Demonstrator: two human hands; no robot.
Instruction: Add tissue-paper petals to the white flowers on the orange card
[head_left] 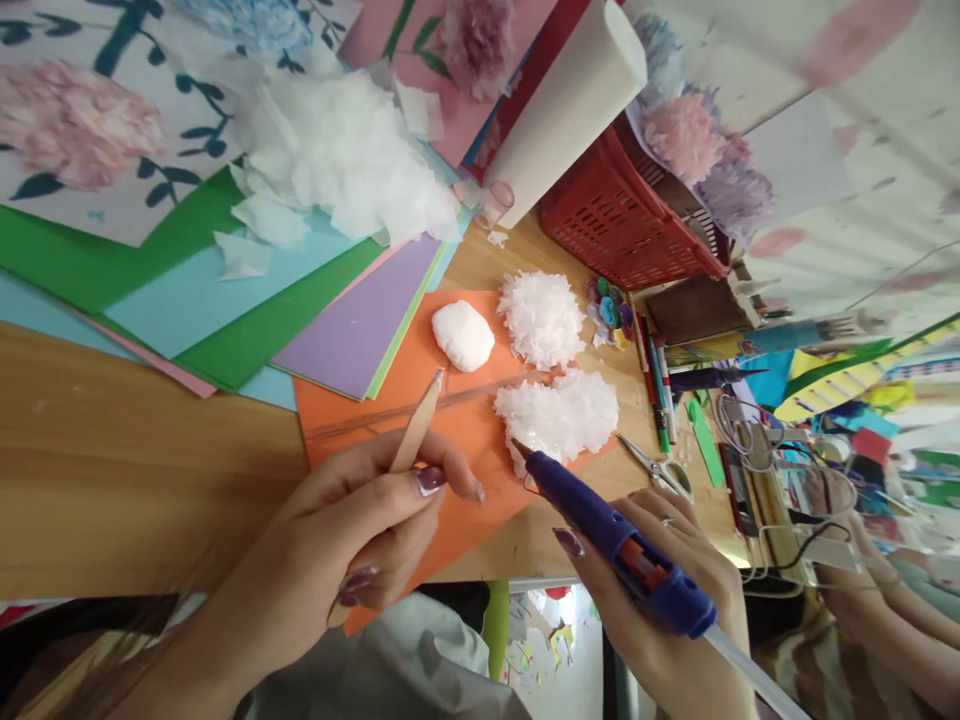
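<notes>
My left hand (367,530) is closed around a pointed wooden stick (417,425), its tip raised over an orange sheet (450,500). In my right hand (675,570) is a blue hot glue gun (585,500), with a pale glue stick (750,670) coming out of its back end. The nozzle is at the lower left edge of a fluffy white paper piece (559,410); whether they touch I cannot tell. Above that lies a round white paper pompom (541,318), and left of it a smooth white ball (463,335). Pencil lines cross the orange sheet.
Coloured paper sheets (352,325) carry a heap of white tissue pieces (337,150) at upper left. A white paper roll (570,110) leans by a red basket (622,200). Scissors (667,468) and markers (660,390) lie right. Another person's arm (862,600) is at far right.
</notes>
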